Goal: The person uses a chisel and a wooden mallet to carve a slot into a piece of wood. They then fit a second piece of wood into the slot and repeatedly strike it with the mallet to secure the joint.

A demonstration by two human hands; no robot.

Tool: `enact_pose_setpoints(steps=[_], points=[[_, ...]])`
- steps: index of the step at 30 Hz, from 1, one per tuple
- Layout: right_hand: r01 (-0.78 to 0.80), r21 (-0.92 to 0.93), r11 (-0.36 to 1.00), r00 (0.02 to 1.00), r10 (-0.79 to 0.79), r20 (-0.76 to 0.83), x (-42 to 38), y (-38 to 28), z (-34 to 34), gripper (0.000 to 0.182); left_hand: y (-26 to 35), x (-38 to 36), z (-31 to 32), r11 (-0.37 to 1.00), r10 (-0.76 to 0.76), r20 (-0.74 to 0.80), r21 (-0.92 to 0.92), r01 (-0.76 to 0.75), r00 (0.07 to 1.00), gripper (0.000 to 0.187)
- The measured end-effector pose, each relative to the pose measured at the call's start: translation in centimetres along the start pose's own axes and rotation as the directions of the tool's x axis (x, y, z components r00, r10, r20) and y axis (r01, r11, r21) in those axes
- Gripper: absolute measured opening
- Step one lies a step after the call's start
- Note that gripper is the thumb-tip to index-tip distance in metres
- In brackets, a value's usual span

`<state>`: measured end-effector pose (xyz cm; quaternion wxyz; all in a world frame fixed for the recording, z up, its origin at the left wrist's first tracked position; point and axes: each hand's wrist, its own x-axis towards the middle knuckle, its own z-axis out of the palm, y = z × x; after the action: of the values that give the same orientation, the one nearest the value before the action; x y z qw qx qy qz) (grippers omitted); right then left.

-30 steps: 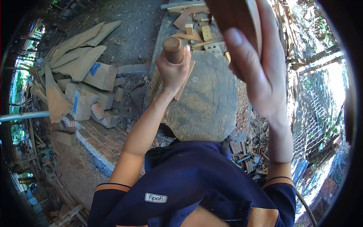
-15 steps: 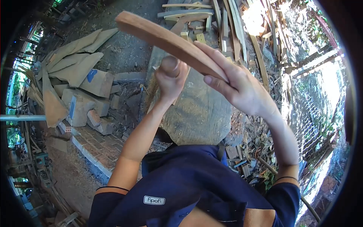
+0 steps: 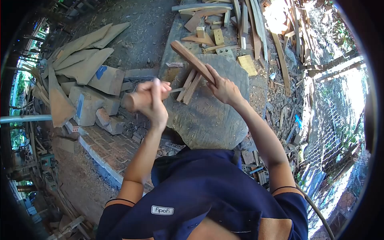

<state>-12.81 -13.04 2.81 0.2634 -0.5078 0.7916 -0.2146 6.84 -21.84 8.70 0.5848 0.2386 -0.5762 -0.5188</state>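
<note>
In my left hand [image 3: 150,98] is a tool with a thick rounded wooden handle [image 3: 138,101]; its thin metal shaft [image 3: 176,90] points right toward the bench. My right hand [image 3: 225,89] grips the lower end of a long reddish-brown wooden piece [image 3: 191,60], which slants up to the left over the bench. Two short wooden strips [image 3: 189,88] lie side by side under that piece, near the tool's tip. All this is above the worn wooden bench top [image 3: 212,120].
Small wood blocks [image 3: 219,37] and a yellowish piece [image 3: 247,65] lie at the bench's far end. Long wood strips [image 3: 281,64] are at the right, beside wire mesh [image 3: 332,124]. Stacked boards [image 3: 86,66] and a low brick ledge [image 3: 106,148] are at the left.
The long wooden piece has moved down and right with my right hand, lower over the bench. My left hand has shifted left and down, and the tool's metal shaft now shows.
</note>
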Motion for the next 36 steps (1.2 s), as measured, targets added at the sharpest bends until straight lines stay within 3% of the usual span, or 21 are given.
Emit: enact_pose_setpoints(steps=[3, 5, 9, 13, 36], points=[[-0.020, 0.003, 1.000, 1.000, 0.020, -0.011, -0.2, 0.1, 0.0, 0.071, 1.1, 2.4, 1.2, 0.999, 0.011, -0.060, -0.041, -0.013, 0.998, 0.011], [-0.015, 0.018, 1.000, 1.000, 0.015, -0.010, -0.1, 0.0, 0.1, 0.071, 1.1, 3.0, 1.7, 0.993, -0.026, 0.016, -0.114, 0.028, 1.000, 0.012], [-0.021, 0.029, 0.999, 1.000, 0.022, -0.017, -0.3, -0.1, -0.2, 0.071, -0.1, 3.3, 3.2, 0.995, -0.010, 0.085, -0.100, 0.018, 0.996, 0.013], [-0.016, 0.043, 0.999, 0.999, 0.018, -0.033, -0.5, -0.1, 0.0, 0.071, -0.9, 3.6, 3.9, 0.994, -0.066, 0.083, -0.086, 0.073, 0.994, 0.015], [-0.047, 0.062, 0.997, 0.999, 0.047, 0.001, -0.6, -0.5, -0.2, 0.072, -1.8, 4.4, 5.3, 0.994, -0.069, 0.169, -0.076, 0.082, 0.983, 0.020]])
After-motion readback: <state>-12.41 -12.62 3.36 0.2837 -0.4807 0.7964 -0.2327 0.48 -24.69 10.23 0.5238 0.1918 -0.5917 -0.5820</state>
